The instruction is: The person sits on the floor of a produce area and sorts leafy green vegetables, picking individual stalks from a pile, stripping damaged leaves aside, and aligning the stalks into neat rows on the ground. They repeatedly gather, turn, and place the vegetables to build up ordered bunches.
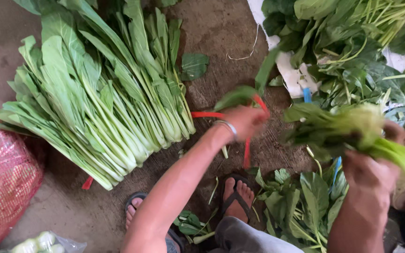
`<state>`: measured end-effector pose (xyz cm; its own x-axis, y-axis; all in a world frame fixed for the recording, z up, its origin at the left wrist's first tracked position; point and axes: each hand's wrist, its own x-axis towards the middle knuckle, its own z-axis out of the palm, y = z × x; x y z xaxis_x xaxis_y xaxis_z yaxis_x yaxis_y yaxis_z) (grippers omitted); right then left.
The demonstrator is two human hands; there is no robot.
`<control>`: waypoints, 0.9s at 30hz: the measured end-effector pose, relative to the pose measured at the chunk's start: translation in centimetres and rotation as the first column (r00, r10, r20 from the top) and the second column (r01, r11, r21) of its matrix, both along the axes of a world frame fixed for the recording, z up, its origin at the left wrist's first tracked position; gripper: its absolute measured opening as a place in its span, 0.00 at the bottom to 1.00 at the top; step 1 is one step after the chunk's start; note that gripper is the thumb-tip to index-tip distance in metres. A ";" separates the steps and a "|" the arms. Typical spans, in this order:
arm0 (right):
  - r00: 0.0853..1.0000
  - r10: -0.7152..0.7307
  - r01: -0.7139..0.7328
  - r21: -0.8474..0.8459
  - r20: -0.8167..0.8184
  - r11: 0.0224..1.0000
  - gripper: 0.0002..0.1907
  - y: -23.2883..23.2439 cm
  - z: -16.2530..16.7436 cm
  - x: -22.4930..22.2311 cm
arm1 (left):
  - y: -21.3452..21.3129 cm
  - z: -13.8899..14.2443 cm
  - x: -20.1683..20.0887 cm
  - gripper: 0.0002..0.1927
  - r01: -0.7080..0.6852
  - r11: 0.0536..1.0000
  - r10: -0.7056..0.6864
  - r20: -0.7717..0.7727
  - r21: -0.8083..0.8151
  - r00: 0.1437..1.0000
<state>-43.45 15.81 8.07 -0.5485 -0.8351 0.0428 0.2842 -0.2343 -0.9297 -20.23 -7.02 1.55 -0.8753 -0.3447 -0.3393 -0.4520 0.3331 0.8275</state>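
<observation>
Closest to the lens, two bare forearms reach out over sandalled feet [237,197] planted on the concrete floor [221,28]. Biggest thing in view is the stack of greens [94,103] on the left, long pale stalks all laid the same way, cut ends toward the feet, with a red strip poking out from under it. Top right, a loose heap of leaves [352,51] sprawls over a white sheet [291,70], and more trimmed leaves [301,206] lie by the right foot. A red mesh sack [3,173] sits at the far left edge. Now the action: the right hand [369,171] is clamped around the stems of a bunch [348,129], held up off the floor, leafy end pointing left and blurred with motion. The left hand [244,121], bracelet on the wrist, is closed on a red band [249,140] and what looks like a leaf, the band trailing down toward the floor. I read this as the tying step, bunch gathered and band in hand but not yet around it. The next move, I'd judge, calls for bringing the band across to the stems near the right-hand grip and looping it snugly without crushing the stalks.
</observation>
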 end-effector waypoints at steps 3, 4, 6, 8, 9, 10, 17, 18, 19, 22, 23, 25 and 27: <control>0.996 -0.086 0.083 -0.080 -0.028 0.993 0.18 4.1 1.4 -0.2 | 3.5 3.1 -3.0 0.18 0.159 0.981 -0.131 -0.220 0.111 0.967; 0.995 -0.101 0.098 -0.098 -0.020 0.990 0.19 4.8 1.7 -0.3 | 4.1 4.1 -3.6 0.22 0.164 0.986 -0.162 -0.262 -0.017 0.951; 0.993 -0.114 0.115 -0.129 0.014 0.985 0.22 5.6 2.6 -0.3 | 3.4 5.5 -4.0 0.16 0.053 0.998 -0.068 -0.438 -0.046 0.896; 0.990 -0.134 0.128 -0.139 -0.034 0.982 0.24 5.4 3.1 0.1 | 1.4 6.7 -4.4 0.19 -0.133 0.984 0.174 -0.535 0.116 0.826; 0.983 -0.151 0.136 -0.131 -0.110 0.982 0.23 4.6 3.2 0.3 | 0.1 7.2 -4.3 0.25 -0.254 0.924 0.372 -0.512 0.287 0.774; 0.978 -0.147 0.132 -0.105 -0.148 0.986 0.23 4.1 3.4 0.8 | -1.2 7.6 -4.2 0.28 -0.552 0.819 0.352 -0.620 -0.159 0.701; 0.985 0.137 -0.117 0.177 -0.109 0.977 0.18 -0.4 3.8 4.5 | 2.6 9.0 -0.9 0.51 -0.091 0.947 0.300 -0.751 0.307 0.588; 0.985 0.165 -0.140 0.307 -0.056 0.941 0.19 -1.0 3.3 5.0 | 3.9 8.4 -0.4 0.49 -0.081 0.920 0.343 -0.685 0.384 0.643; 0.984 0.178 -0.160 0.426 -0.002 0.890 0.21 -1.4 2.8 5.4 | 5.0 7.4 -0.4 0.46 -0.069 0.887 0.369 -0.614 0.456 0.698; 0.917 0.195 -0.291 0.250 0.348 0.923 0.14 -2.6 0.7 6.8 | 6.5 3.8 -1.0 0.33 -0.254 0.628 0.610 -0.263 0.736 0.747; 0.928 0.187 -0.285 0.290 0.323 0.913 0.16 -2.8 0.3 7.1 | 6.6 2.6 -0.7 0.29 -0.244 0.583 0.663 -0.281 0.775 0.694; 0.946 0.167 -0.266 0.372 0.276 0.889 0.19 -3.2 0.0 7.4 | 6.6 0.9 0.5 0.20 -0.208 0.490 0.758 -0.296 0.846 0.581; 0.979 0.118 -0.176 0.405 0.164 0.897 0.20 -3.6 0.6 7.3 | 6.4 0.3 1.8 0.18 -0.264 0.472 0.809 -0.294 0.841 0.509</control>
